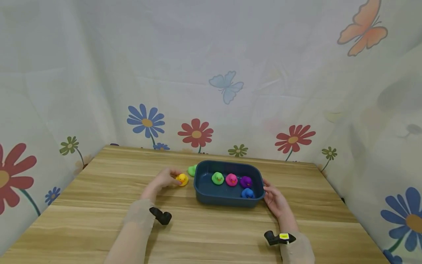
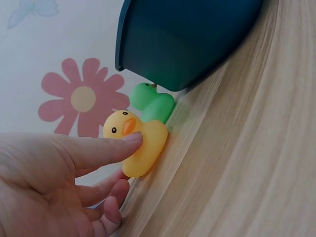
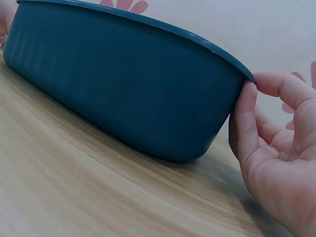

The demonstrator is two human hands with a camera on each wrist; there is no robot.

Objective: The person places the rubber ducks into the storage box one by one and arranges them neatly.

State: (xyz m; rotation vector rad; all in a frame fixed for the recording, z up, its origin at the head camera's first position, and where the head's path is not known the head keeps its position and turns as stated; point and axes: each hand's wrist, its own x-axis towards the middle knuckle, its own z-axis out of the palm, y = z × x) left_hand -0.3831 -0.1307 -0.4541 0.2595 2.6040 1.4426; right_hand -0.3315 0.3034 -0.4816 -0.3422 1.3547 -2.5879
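My left hand [image 1: 166, 177] is at a yellow rubber duck [image 1: 182, 179], left of a dark blue plastic basin [image 1: 227, 201]. In the left wrist view the thumb lies across the front of the duck below its beak, and the index finger is partly hidden behind it. The duck is upright on the table. A green duck [image 2: 158, 106] stands beyond it, close to the basin's wall. At the basin's right end, my right hand [image 1: 274, 198] pinches the rim between thumb and index finger, as the right wrist view shows.
Inside the basin sit a light green duck [image 1: 217, 178], a pink duck [image 1: 232, 180], a purple duck [image 1: 245, 182] and a blue duck [image 1: 247, 193]. The wooden table [image 1: 204, 234] ends at a flower-printed cloth [image 1: 184, 73] hanging behind.
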